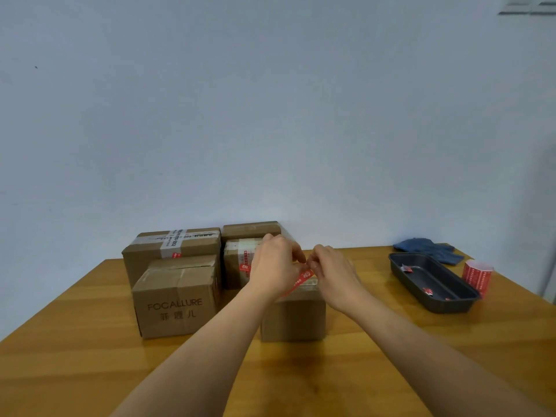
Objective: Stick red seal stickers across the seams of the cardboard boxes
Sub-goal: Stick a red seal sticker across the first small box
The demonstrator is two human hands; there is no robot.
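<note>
Both hands meet above the small near box (293, 317), pinching a red seal sticker (302, 279) between them: the left hand (275, 266) curls round its left end and the right hand (332, 270) nips its upper right end, fingers bent tight. The strip slants just over the box top (contact with the cardboard cannot be told). Left stands the FOCALLURE box (177, 302); far right, a dark tray (433, 284) and a sticker roll (477, 276) on the wooden table (90, 341).

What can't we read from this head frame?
- Top seam of the small box: hidden by the left hand, right hand and red sticker.
- Sticker print: too small, blurred.
- Rearmost box: mostly behind other boxes.
- Scraps in the black tray: too small.
</note>
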